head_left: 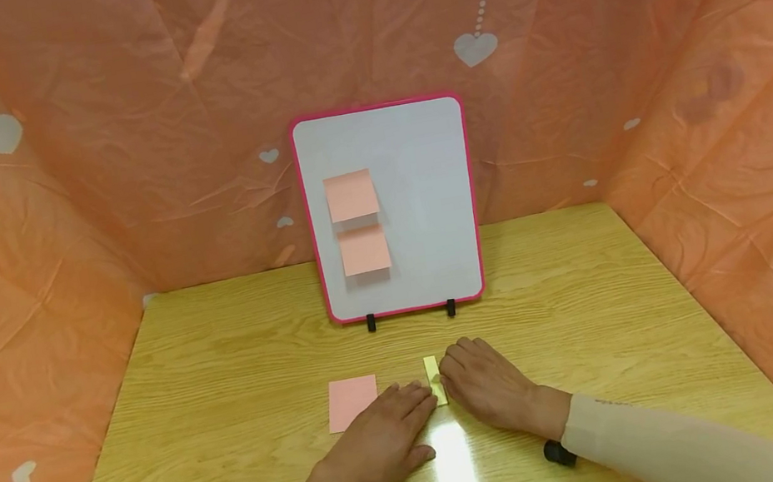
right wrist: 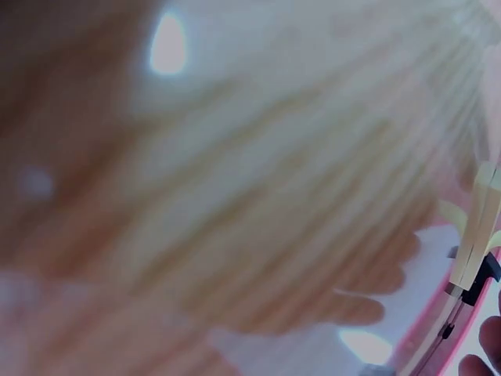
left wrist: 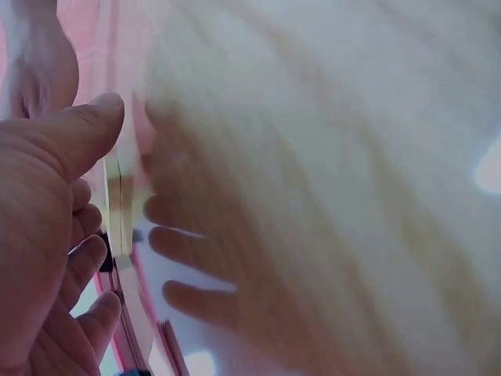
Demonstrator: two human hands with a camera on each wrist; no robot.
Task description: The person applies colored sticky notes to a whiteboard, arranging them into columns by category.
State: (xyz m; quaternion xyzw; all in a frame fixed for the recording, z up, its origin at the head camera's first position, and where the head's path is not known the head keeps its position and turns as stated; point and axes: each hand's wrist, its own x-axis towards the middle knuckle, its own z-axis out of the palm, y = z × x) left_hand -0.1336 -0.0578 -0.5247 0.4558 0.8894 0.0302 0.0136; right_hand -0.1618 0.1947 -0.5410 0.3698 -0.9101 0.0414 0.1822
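Between the two hands lies a narrow yellow sticky note strip [head_left: 432,367], lengthwise on the wooden table. My left hand [head_left: 383,435] lies flat with straight fingers, their tips at the strip's left edge. From the right, my right hand [head_left: 488,383] has curled fingers and pinches the strip at its right side. A curled-up bit of yellow paper [right wrist: 454,215] shows in the right wrist view. A square pink sticky note [head_left: 349,401] lies on the table, its lower right corner behind my left fingers.
A white board [head_left: 426,201] with a pink frame stands on black feet [head_left: 451,307] at the back. Two pink sticky notes, an upper one [head_left: 352,196] and a lower one [head_left: 364,250], are on its left half. Orange cloth [head_left: 218,90] with hearts surrounds the table [head_left: 210,370].
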